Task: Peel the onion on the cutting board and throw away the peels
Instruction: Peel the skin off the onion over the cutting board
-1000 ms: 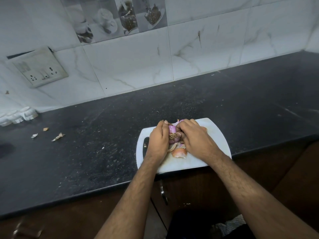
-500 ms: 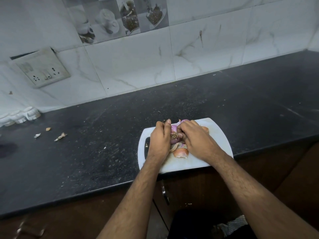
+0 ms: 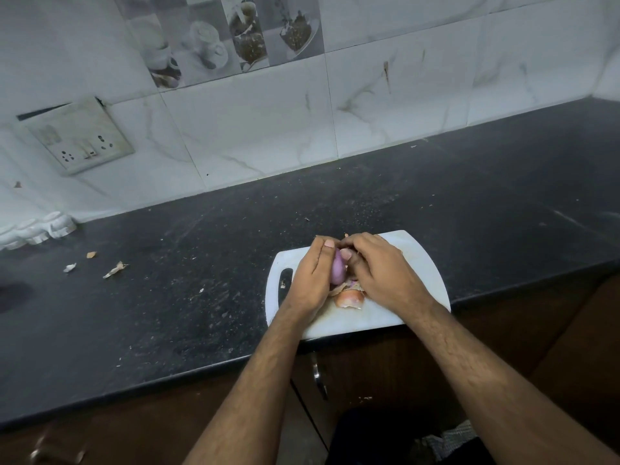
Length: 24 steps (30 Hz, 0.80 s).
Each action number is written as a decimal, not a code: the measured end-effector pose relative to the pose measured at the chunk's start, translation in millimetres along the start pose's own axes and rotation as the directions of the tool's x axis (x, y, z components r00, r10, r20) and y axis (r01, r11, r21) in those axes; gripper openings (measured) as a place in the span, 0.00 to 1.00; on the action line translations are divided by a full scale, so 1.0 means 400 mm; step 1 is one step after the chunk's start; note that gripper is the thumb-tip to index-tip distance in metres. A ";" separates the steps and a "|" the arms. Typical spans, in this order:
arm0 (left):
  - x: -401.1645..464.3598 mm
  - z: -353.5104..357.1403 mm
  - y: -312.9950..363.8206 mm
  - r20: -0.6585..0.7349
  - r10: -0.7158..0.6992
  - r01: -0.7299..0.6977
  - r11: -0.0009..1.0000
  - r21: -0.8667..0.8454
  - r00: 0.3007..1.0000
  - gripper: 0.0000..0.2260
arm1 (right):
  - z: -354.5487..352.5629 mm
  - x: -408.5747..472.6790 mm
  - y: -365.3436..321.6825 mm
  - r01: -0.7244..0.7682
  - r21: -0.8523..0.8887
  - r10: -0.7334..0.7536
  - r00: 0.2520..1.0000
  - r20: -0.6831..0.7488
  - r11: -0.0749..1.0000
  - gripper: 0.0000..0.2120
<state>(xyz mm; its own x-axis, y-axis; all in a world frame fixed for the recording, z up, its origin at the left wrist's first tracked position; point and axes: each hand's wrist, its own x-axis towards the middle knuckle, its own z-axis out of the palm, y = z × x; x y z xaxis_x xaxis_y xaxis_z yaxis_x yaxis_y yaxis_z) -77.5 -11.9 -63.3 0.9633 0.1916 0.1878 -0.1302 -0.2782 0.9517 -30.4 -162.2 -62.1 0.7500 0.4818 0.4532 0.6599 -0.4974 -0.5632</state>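
A purple onion is held over the white cutting board, mostly covered by both hands. My left hand cups its left side with fingers curled over the top. From the right, my right hand grips the onion, thumb pressed on its smooth purple skin. Loose orange-brown peels lie on the board just below the hands, nearer to me. The onion's far side is hidden.
The board sits at the front edge of a black speckled countertop. Small peel scraps lie at the left. White ribbed items stand by the tiled wall, below a socket plate. A cabinet handle is below the board.
The onion has turned in my hands: its rooty end no longer faces me and smooth purple skin shows instead. Both hands stay closed around it over the board.
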 end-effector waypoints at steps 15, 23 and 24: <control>0.008 0.000 -0.012 -0.074 0.052 -0.048 0.997 0.059 0.996 0.12 | 0.013 0.016 0.001 0.042 -0.262 -0.003 0.989 0.150 0.964 0.10; 0.014 0.003 -0.014 -0.108 0.060 -0.046 0.990 0.133 0.992 0.13 | 0.012 0.019 -0.004 0.099 -0.361 -0.032 0.982 0.188 0.927 0.10; 0.014 0.004 -0.015 -0.113 0.062 -0.045 0.989 0.140 0.992 0.13 | 0.014 0.020 -0.004 0.103 -0.386 -0.029 0.981 0.192 0.917 0.11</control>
<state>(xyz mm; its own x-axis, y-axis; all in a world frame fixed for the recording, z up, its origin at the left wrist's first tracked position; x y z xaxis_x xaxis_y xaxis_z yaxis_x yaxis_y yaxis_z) -71.1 -10.9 -68.4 0.9207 0.2794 0.2724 -0.1396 -0.4159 0.8986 -25.7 -153.6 -61.3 0.7077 0.6254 0.3286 0.6997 -0.6848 -0.2036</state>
